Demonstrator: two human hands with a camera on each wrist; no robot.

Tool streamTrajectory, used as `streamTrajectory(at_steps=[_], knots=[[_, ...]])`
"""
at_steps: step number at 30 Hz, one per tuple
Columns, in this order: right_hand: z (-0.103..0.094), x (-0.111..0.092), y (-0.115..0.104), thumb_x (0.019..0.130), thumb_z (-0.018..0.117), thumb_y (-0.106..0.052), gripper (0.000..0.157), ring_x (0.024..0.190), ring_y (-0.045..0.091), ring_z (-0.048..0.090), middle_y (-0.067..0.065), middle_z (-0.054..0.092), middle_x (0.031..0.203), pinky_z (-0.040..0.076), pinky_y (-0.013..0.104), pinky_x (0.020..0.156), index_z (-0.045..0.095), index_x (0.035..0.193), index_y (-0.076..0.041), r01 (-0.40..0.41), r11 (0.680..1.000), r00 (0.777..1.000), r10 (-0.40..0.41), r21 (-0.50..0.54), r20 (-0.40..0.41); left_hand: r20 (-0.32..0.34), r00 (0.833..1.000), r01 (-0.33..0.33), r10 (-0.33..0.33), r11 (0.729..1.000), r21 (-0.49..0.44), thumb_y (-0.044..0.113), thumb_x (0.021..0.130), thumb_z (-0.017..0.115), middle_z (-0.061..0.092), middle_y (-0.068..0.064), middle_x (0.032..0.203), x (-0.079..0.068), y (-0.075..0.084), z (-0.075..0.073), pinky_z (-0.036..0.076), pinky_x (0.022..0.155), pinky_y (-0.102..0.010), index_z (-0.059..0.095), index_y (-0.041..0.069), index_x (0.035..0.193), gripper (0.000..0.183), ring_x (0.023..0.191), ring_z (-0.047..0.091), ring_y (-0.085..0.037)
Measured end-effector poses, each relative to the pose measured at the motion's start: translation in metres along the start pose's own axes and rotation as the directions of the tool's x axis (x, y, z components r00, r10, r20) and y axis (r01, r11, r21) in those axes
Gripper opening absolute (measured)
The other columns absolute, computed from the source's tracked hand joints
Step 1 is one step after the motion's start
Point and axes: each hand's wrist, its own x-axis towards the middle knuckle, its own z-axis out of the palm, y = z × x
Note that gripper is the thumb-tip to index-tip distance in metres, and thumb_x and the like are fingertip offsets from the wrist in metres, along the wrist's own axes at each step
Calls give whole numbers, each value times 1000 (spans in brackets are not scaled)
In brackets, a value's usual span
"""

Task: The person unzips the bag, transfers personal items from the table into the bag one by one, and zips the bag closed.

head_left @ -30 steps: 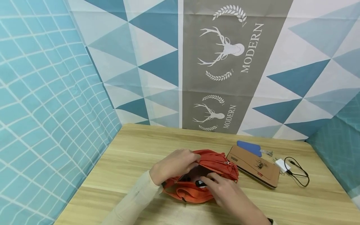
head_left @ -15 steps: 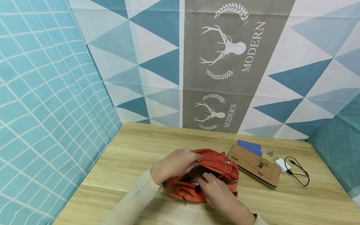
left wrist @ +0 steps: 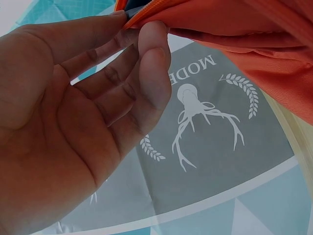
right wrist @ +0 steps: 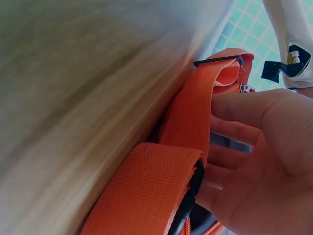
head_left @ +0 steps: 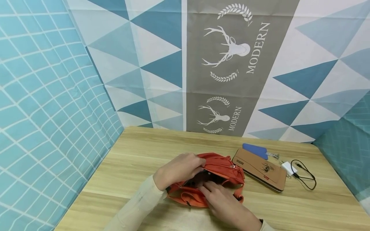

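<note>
A red-orange zippered bag [head_left: 221,163] lies on the table with its mouth open. My left hand [head_left: 181,169] pinches the edge of that opening. In the left wrist view, the thumb and index finger of the left hand [left wrist: 83,103] meet at the orange zipper edge [left wrist: 146,12]. My right hand [head_left: 224,202] reaches into the mouth from the near side. In the right wrist view, the fingers of the right hand [right wrist: 274,142] pass behind an orange webbing strap [right wrist: 146,188]; their tips are hidden, so what they hold cannot be seen.
Right of the bag lies a brown case [head_left: 260,170] with a deer print. Behind it is a blue card holder [head_left: 255,151] with a metal clip. A white charger plug [head_left: 288,168] and black cable [head_left: 306,182] lie farther right. Patterned sheets hang behind the wooden table [head_left: 144,144].
My right hand has moved left and deeper into the bag, and the small black object at its fingers is out of sight now. My left hand keeps its hold on the edge.
</note>
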Motion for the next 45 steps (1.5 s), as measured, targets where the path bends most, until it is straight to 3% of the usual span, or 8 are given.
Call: streamTrajectory(at_steps=[12,22,26,30,33,36,40,45], knots=[[-13,-3,2,96,65,-18,22,105,22,61,3,65,111,53,40,85,64,118,-14,-22,1000,997,22,10,73,-2,1000,-2,2,1000,19,19,100,62,52,12,69,0,0,0,40,56,-18,67,16,88,13,57,45,-4],[-35,-5,2,96,66,-19,22,98,18,62,2,68,104,54,37,80,67,116,-11,-37,998,999,37,42,10,-4,1000,1,-1,1000,10,19,100,62,51,12,68,0,-2,1,40,56,-18,67,15,87,14,56,45,-3],[-45,-12,8,92,71,-16,24,95,14,62,0,67,102,55,35,78,69,115,-12,-62,997,994,66,49,-83,0,1000,6,-6,1000,-7,18,100,63,51,11,68,0,-2,2,39,56,-18,66,15,86,14,55,45,-3],[-58,-23,25,86,76,-11,28,89,12,64,0,69,99,56,31,74,71,113,-10,-134,989,975,143,65,-170,2,1000,3,-3,1000,-15,18,99,63,51,11,68,0,-2,3,39,56,-18,66,14,87,13,55,44,-2],[-71,-33,45,85,75,-4,28,75,10,63,2,70,91,54,23,64,70,112,-5,-206,972,958,225,117,-181,1,1000,4,-4,1000,-20,17,99,63,50,11,67,0,-1,2,37,55,-18,64,15,85,14,54,42,-2],[-83,-46,74,84,73,0,29,68,10,61,5,70,85,51,22,57,68,112,-1,-297,948,926,315,116,-207,5,1000,6,-6,1000,-27,17,99,63,50,10,66,-1,-2,3,36,55,-18,62,17,84,16,54,40,-3],[-97,-68,116,86,71,-2,30,77,27,66,16,70,94,55,38,61,66,115,3,-424,903,878,429,72,-213,10,1000,9,-9,1000,-28,18,100,62,50,11,67,-2,-2,3,37,55,-17,64,16,85,15,54,41,-2],[-103,-103,163,87,71,-5,44,98,51,59,35,59,116,50,59,75,55,125,11,-532,844,835,537,75,-118,13,1000,13,-13,1000,-27,18,100,62,51,11,68,-2,-2,3,37,55,-18,67,13,88,14,55,42,-3]])
